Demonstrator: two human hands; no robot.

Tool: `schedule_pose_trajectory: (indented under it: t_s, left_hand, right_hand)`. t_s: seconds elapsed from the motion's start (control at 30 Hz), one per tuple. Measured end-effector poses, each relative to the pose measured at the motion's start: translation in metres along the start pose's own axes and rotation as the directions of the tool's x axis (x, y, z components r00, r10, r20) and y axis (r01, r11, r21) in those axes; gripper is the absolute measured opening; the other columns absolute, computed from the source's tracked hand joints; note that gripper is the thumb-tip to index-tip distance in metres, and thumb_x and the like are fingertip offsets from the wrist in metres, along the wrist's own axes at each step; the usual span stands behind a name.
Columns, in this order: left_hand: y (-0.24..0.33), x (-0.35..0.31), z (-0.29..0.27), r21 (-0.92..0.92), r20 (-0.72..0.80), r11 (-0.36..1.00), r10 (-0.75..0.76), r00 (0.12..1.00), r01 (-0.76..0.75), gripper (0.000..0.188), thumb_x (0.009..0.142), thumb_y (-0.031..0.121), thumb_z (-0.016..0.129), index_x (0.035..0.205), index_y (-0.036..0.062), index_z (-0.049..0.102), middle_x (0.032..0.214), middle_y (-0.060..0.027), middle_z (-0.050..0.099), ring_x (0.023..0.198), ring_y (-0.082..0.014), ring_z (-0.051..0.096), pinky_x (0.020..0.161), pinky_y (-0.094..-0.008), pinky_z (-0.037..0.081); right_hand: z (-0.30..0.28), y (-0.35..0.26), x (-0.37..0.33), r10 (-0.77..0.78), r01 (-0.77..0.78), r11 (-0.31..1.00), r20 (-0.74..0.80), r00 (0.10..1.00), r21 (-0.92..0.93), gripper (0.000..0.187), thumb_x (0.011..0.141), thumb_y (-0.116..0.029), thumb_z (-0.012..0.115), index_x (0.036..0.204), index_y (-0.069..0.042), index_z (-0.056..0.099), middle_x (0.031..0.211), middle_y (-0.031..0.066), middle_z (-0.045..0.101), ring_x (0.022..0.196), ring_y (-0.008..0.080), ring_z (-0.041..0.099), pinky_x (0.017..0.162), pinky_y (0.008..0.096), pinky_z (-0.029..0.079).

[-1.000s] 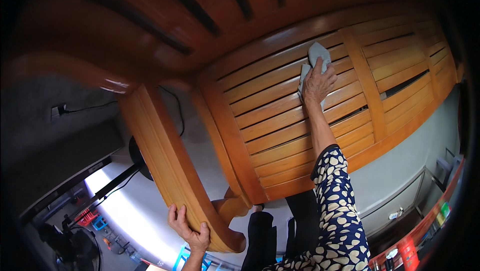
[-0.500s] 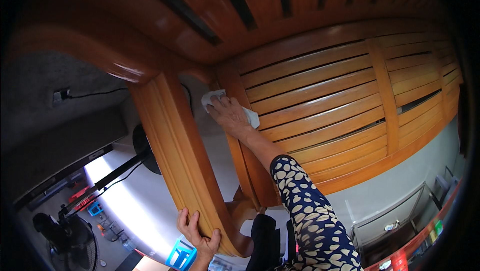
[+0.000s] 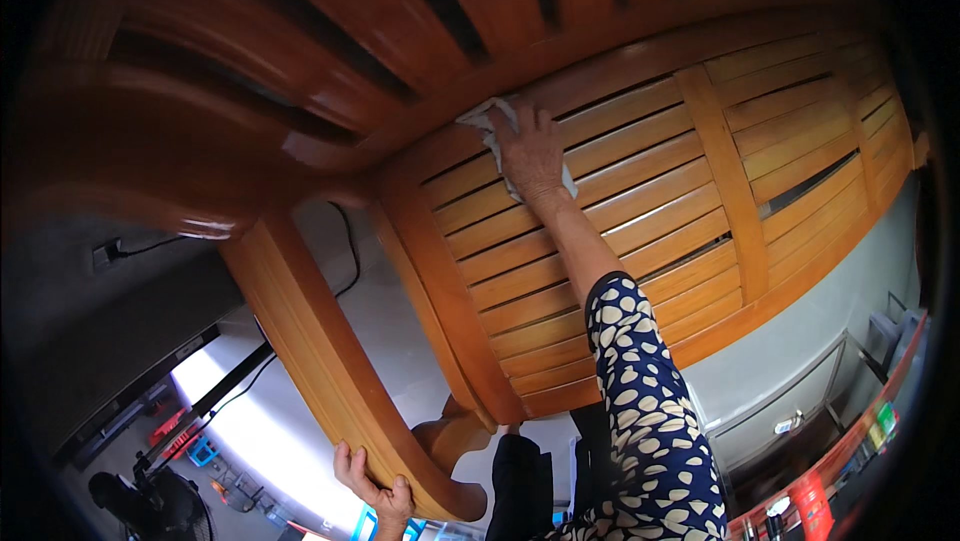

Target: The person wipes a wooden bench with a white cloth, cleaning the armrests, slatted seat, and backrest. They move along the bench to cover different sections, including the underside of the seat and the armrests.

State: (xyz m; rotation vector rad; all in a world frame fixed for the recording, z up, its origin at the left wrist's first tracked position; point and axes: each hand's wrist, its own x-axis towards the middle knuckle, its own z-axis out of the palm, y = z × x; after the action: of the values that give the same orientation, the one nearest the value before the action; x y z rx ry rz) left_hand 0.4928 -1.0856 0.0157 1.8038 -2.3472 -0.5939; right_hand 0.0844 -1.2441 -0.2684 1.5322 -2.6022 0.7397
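My right hand (image 3: 532,153) presses a crumpled white cloth (image 3: 487,119) against a slatted wooden bench seat (image 3: 610,186), close to where the seat meets the backrest (image 3: 350,16). Parts of the cloth stick out on both sides of the fingers. Below and to the left, my left hand (image 3: 378,496) grips the front end of the bench's wooden armrest (image 3: 315,341), fingers on its outer side and thumb on the near edge. A dark sleeve with pale spots (image 3: 650,391) covers my right upper arm.
A black fan (image 3: 155,501) stands on the floor at lower left, near red and blue items. A black cable (image 3: 352,251) hangs behind the armrest. At lower right are a metal-framed piece (image 3: 790,411) and a red-edged surface with several small items (image 3: 815,501).
My right hand has slid the cloth from the seat's left edge up and right, toward the backrest. My left hand stays on the armrest; the whole view has shifted slightly.
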Motion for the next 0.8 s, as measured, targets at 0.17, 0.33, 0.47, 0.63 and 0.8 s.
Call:
schedule_pose_trajectory:
  t_s: [0.17, 0.33, 0.47, 0.63, 0.8]
  left_hand:
    - [-0.003, 0.001, 0.002, -0.022, 0.016, 1.000, 0.005, 1.000, -0.004, 0.074, 0.087, 0.057, 0.052, 0.138, 0.0064, 0.035, 0.144, -0.0204, 0.026, 0.135, -0.0352, 0.028, 0.111, -0.0476, 0.024]
    - [-0.002, 0.001, 0.002, -0.004, 0.015, 1.000, -0.002, 1.000, 0.002, 0.073, 0.088, 0.057, 0.050, 0.138, 0.0072, 0.034, 0.144, -0.0190, 0.025, 0.135, -0.0339, 0.028, 0.111, -0.0474, 0.023]
    - [-0.003, 0.001, 0.000, 0.001, 0.019, 1.000, -0.016, 1.000, 0.016, 0.073, 0.087, 0.058, 0.051, 0.138, 0.0069, 0.034, 0.144, -0.0185, 0.025, 0.135, -0.0336, 0.027, 0.111, -0.0474, 0.023]
    - [-0.001, 0.003, 0.001, 0.017, 0.028, 1.000, 0.002, 1.000, -0.002, 0.073, 0.088, 0.057, 0.050, 0.137, 0.0056, 0.034, 0.143, -0.0182, 0.025, 0.136, -0.0328, 0.026, 0.111, -0.0475, 0.023]
    - [-0.005, 0.005, 0.004, -0.020, 0.033, 1.000, 0.023, 0.999, -0.022, 0.071, 0.089, 0.055, 0.049, 0.137, 0.0038, 0.034, 0.143, -0.0184, 0.025, 0.136, -0.0330, 0.026, 0.112, -0.0483, 0.022]
  right_hand:
    - [-0.026, 0.073, 0.010, 0.146, -0.151, 0.983, -0.059, 0.988, -0.099, 0.040, 0.084, -0.014, 0.058, 0.124, -0.013, 0.060, 0.126, 0.0135, 0.051, 0.105, 0.0349, 0.049, 0.084, 0.0454, 0.046]
    - [-0.059, 0.156, 0.009, 0.288, -0.298, 0.886, -0.082, 0.954, -0.355, 0.049, 0.082, -0.012, 0.059, 0.131, -0.016, 0.054, 0.130, 0.0161, 0.048, 0.104, 0.0361, 0.049, 0.084, 0.0446, 0.044]
    - [-0.081, 0.186, -0.014, 0.401, -0.394, 0.845, -0.059, 0.914, -0.361, 0.054, 0.084, -0.010, 0.054, 0.137, -0.015, 0.048, 0.138, 0.0175, 0.042, 0.110, 0.0378, 0.047, 0.088, 0.0471, 0.043]
    - [-0.058, 0.116, -0.040, 0.375, -0.358, 0.894, 0.011, 0.927, -0.269, 0.053, 0.085, -0.009, 0.053, 0.138, -0.012, 0.047, 0.146, 0.0174, 0.036, 0.120, 0.0407, 0.043, 0.095, 0.0507, 0.040]
    - [-0.052, 0.010, -0.072, 0.186, -0.174, 0.982, 0.258, 0.948, -0.069, 0.053, 0.082, -0.014, 0.057, 0.135, -0.013, 0.051, 0.145, 0.0137, 0.038, 0.122, 0.0367, 0.042, 0.095, 0.0489, 0.037]
